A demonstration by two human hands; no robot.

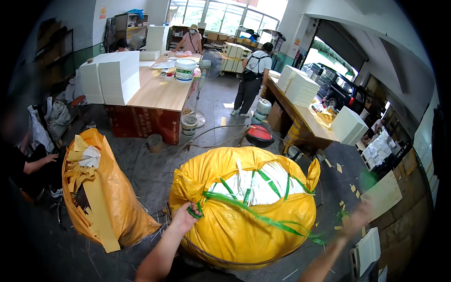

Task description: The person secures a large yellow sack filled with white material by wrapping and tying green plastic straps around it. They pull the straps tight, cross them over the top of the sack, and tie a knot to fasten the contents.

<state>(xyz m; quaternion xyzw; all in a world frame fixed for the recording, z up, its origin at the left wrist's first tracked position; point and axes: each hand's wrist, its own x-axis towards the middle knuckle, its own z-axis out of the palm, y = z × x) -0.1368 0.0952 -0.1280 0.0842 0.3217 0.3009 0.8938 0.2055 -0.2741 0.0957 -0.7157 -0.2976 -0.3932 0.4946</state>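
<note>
A large, bulging yellow woven sack [253,230] stands in front of me, stuffed with white paper strips [253,190] that show through its top. Green plastic twine [273,223] crisscrosses that opening, and a loose length trails over the sack's front toward the right. My left hand [183,217] is closed round a loop of the twine at the sack's left edge. Off to the right, apart from the sack, my right hand [355,220] is smeared by motion. A green blur hangs close above it; whether the fingers hold twine cannot be made out.
To the left leans another yellow sack [117,202] filled with cardboard scraps. A seated person [33,162] is beside it. Beyond stand a wooden table [162,96] with paper stacks, a red-topped stool [260,135], a standing person [256,70] and a right-hand workbench [305,115]. Scraps litter the floor.
</note>
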